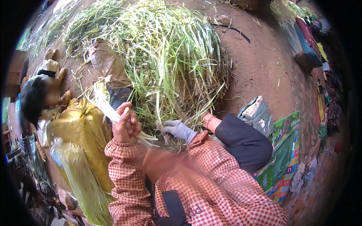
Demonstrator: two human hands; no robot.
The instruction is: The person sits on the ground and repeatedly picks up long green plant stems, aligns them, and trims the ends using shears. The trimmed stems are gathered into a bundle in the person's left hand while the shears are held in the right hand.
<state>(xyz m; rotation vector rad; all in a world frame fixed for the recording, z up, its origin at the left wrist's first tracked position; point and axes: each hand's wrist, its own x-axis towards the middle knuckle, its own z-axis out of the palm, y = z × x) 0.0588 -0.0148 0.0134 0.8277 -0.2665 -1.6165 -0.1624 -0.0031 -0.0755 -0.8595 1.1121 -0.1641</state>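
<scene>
My left hand [127, 124], bare, is closed around a small bunch of pale, peeled green stalks [103, 99], with white ends sticking out on both sides of the fist. My right hand [179, 130], in a grey glove, is at the root end of a long green stalk [158, 108] at the near edge of the heap; its fingers are bent against the roots. The large heap of long leafy stalks [169, 45] with brown, soiled roots spreads in front of me. A bundle of trimmed pale stalks [80, 169] lies to my left.
A stuffed yellow sack [82, 121] and a tied brown sack [109, 60] stand on the left. Another person [36, 93] sits at the far left. My bent leg [243, 141] is at the right, beside a grey-green bag [257, 115] and a colourful mat [285, 158].
</scene>
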